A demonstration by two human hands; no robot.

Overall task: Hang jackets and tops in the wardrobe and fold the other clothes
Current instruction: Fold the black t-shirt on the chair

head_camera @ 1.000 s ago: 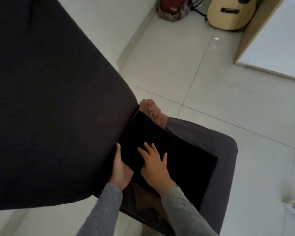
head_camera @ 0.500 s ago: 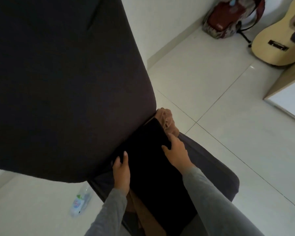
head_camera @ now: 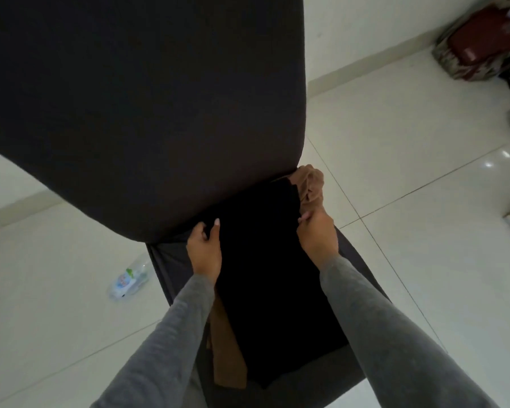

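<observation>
A folded black garment (head_camera: 265, 275) lies on the seat of a dark grey chair (head_camera: 171, 269), on top of a brown garment (head_camera: 228, 357) that sticks out at the near left and at the far right corner (head_camera: 309, 184). My left hand (head_camera: 205, 248) grips the black garment's far left corner, thumb on top. My right hand (head_camera: 317, 231) pinches its far right corner, next to the brown cloth. Both arms wear grey sleeves.
The chair's tall dark backrest (head_camera: 136, 98) fills the upper left. A plastic water bottle (head_camera: 128, 279) lies on the white tiled floor left of the chair. A red and patterned bag (head_camera: 483, 45) sits by the wall at top right.
Both hands have slid from the middle of the black garment out to its two far corners and closed on them. The camera has swung left, so the guitar has left the view.
</observation>
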